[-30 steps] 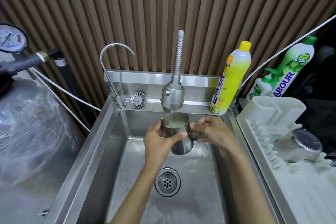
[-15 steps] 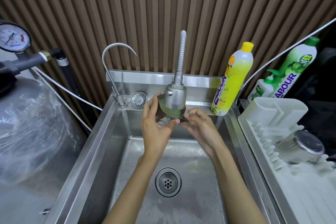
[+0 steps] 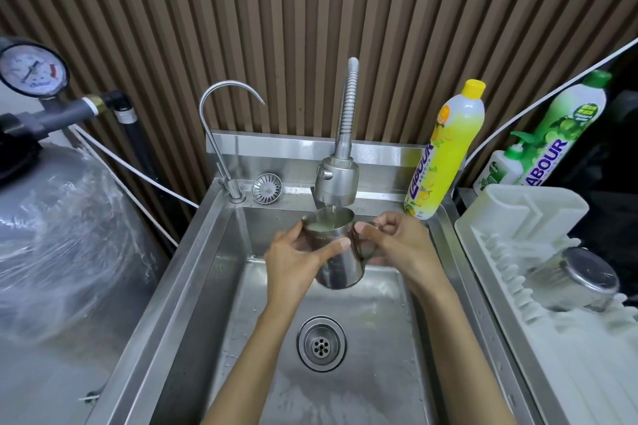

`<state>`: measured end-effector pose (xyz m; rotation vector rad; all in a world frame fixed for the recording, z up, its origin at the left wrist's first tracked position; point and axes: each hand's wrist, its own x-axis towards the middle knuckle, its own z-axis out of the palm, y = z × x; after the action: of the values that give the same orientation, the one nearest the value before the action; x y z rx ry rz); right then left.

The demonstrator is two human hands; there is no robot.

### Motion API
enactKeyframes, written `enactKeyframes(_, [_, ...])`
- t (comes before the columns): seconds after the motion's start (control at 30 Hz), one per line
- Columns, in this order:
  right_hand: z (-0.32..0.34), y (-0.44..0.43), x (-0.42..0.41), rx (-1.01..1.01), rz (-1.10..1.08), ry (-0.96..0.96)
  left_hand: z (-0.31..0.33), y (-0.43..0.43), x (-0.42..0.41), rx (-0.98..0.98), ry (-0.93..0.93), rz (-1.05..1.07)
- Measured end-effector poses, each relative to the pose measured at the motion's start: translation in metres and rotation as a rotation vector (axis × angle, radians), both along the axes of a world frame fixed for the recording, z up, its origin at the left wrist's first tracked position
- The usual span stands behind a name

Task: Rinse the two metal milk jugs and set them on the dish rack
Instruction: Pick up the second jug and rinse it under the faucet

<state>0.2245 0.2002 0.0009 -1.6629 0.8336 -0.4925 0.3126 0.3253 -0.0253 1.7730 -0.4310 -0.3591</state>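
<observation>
1. Whereas half a second ago the jug (image 3: 336, 254) was pressed up against the tap head (image 3: 336, 183), it now sits upright just below the head, with cloudy water inside.
2. I judge the rinse is midway; tipping out and racking remain.
3. The left grip (image 3: 293, 260) wraps the jug's body, thumb across the front. The right grip (image 3: 397, 245) curls round its handle side, with the handle mostly hidden.
4. The other jug (image 3: 580, 281) lies on the rack (image 3: 518, 217), well right of the head.

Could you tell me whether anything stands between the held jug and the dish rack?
Nothing visible does; only the steel sink's right rim lies between the shiny metal jug and the white plastic dish rack.
</observation>
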Motion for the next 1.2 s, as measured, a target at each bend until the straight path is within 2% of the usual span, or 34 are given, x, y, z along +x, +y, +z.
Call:
enactKeyframes(0.1, [0.007, 0.001, -0.003, -0.199, -0.021, -0.001, -0.006, -0.01, -0.001, -0.167, 0.178, -0.08])
enactKeyframes(0.2, [0.006, -0.002, -0.003, -0.139, -0.008, -0.148, -0.01, -0.023, -0.006, -0.319, 0.204, -0.033])
enactKeyframes(0.3, [0.0, -0.007, 0.0, 0.07, 0.034, -0.325, -0.006, -0.03, -0.014, -0.383, 0.058, 0.097])
enactKeyframes(0.43, [-0.014, -0.01, 0.011, 0.425, 0.126, -0.472, 0.007, -0.026, -0.013, -0.286, -0.242, 0.153])
enactKeyframes(0.5, [-0.018, -0.005, 0.015, 0.548, 0.152, -0.478, 0.012, -0.019, -0.009, -0.234, -0.316, 0.153])
enactKeyframes(0.6, [-0.02, 0.004, 0.016, 0.578, 0.183, -0.418, 0.017, -0.009, -0.008, -0.149, -0.39, 0.168])
enactKeyframes(0.77, [-0.019, 0.007, 0.008, 0.481, 0.168, -0.259, 0.023, -0.001, -0.012, 0.003, -0.366, 0.21])
enactKeyframes(0.93, [-0.006, 0.001, 0.003, 0.287, 0.023, -0.037, 0.015, 0.002, -0.009, 0.178, -0.218, 0.099])
enactKeyframes(1.0, [0.001, -0.002, 0.002, 0.137, -0.034, 0.05, 0.008, 0.004, -0.011, 0.147, -0.142, 0.039])
enactKeyframes(1.07, [0.008, -0.003, -0.001, -0.037, -0.067, 0.107, 0.001, 0.002, -0.014, 0.037, -0.01, -0.041])
enactKeyframes(1.13, [0.014, -0.002, -0.004, -0.221, -0.076, 0.144, -0.006, -0.002, -0.014, -0.083, 0.137, -0.104])
enactKeyframes(1.2, [0.018, -0.001, -0.008, -0.317, -0.07, 0.133, -0.009, -0.009, -0.013, -0.179, 0.25, -0.141])
